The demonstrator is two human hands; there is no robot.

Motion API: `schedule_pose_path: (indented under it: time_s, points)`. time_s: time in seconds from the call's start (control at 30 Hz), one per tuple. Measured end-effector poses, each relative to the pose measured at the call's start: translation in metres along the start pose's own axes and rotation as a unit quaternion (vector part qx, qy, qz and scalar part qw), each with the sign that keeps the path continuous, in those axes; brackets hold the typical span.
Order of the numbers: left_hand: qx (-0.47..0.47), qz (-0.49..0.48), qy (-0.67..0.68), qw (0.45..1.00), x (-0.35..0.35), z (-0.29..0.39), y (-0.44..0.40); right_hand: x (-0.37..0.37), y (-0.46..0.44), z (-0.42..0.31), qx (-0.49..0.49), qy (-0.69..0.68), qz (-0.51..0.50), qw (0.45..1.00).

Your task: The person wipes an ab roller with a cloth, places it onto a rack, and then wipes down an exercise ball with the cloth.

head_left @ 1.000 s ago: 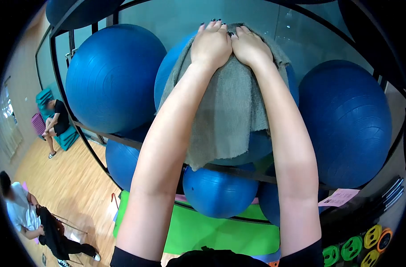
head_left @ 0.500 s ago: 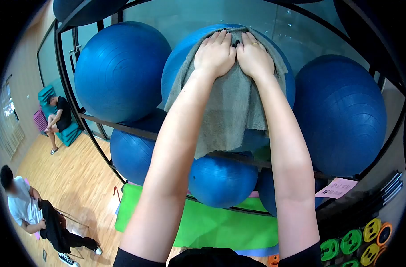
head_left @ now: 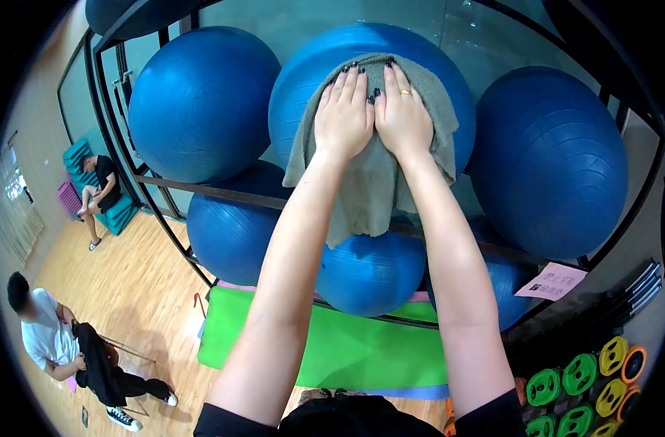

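Observation:
A grey-green cloth point(head_left: 361, 193) is draped over the front of a large blue exercise ball point(head_left: 303, 76) in the middle of the rack. Both palms lie flat on the cloth, side by side. My left hand point(head_left: 343, 120) has its fingers stretched out and pointing up the ball. Close beside it, my right hand point(head_left: 403, 116), with a ring on one finger, also lies with straight fingers. The thumbs are almost touching. Beneath the palms, the ball's surface is hidden by the cloth.
Blue balls flank the middle one at left point(head_left: 201, 105) and right point(head_left: 549, 164); more sit on the lower shelf. A black rack frame point(head_left: 238, 195) holds them. Green mat point(head_left: 347, 349), pink sign point(head_left: 552, 281) and coloured weight plates point(head_left: 580, 373) are lower down. Two seated people point(head_left: 52, 339) are left.
Both hands and the cloth have moved down the front of the ball, showing more of its blue top. The view has also shifted a little.

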State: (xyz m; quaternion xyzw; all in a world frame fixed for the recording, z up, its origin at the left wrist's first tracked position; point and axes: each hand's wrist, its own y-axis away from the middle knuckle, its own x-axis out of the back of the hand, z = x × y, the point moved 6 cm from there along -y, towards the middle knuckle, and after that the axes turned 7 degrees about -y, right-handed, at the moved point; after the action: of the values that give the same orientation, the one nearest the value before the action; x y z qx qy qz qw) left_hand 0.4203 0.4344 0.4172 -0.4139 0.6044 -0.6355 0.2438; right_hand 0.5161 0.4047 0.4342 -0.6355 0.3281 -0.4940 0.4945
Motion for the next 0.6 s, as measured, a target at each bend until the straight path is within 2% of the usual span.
schedule_pose_path:
  time_s: [0.33, 0.47, 0.53, 0.6]
  points:
    - [-0.010, -0.063, 0.000, 0.998, 0.010, 0.007, 0.058, -0.006, 0.062, -0.011, -0.009, -0.002, -0.038, 0.999]
    - [-0.026, -0.097, -0.028, 0.995, 0.013, 0.009, 0.094, -0.009, 0.099, -0.017, 0.022, 0.007, -0.047, 0.999]
    - [-0.027, -0.111, -0.034, 0.993, 0.014, 0.012, 0.110, -0.014, 0.114, -0.016, -0.019, -0.015, -0.120, 0.993]
    - [-0.017, -0.151, -0.031, 0.988, 0.013, 0.012, 0.126, -0.012, 0.129, -0.020, -0.010, -0.021, -0.128, 0.992]
